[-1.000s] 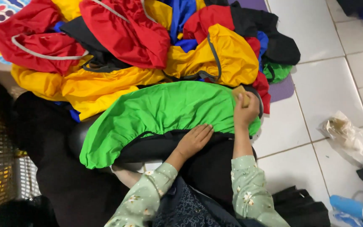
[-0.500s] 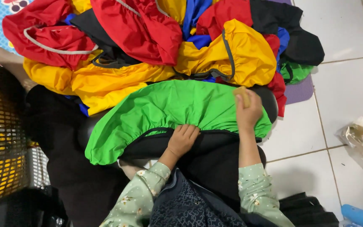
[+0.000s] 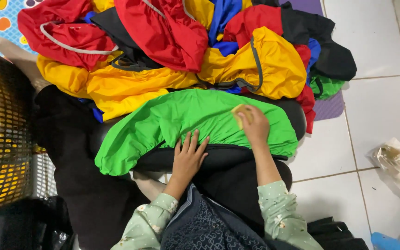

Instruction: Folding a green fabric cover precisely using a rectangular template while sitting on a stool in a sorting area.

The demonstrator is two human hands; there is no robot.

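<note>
Green fabric cover (image 3: 181,120): centre of the frame, stretched over a dark rounded form (image 3: 218,159) that shows below its lower edge; elastic hem gathered at the lower left.

Small yellow piece (image 3: 238,112): pinched in the right hand (image 3: 254,125), fingers closed on it, pressed against the green cover right of centre. Its kind cannot be told.

Left hand (image 3: 188,157): flat, fingers spread and apart, lying on the cover's lower edge where green meets black, holding nothing.

Sleeves: pale green with a small floral print, bottom centre.

Heap of fabric covers (image 3: 172,51): upper half of the frame, just beyond the green one; red, yellow, blue, black and a further green piece, tangled together.

Yellow mesh basket (image 3: 1,139): left edge.

White tiled floor (image 3: 376,102): right side, bearing a crumpled clear plastic bag (image 3: 399,162) at the right edge.

Purple mat (image 3: 329,106): under the heap's right end.
</note>
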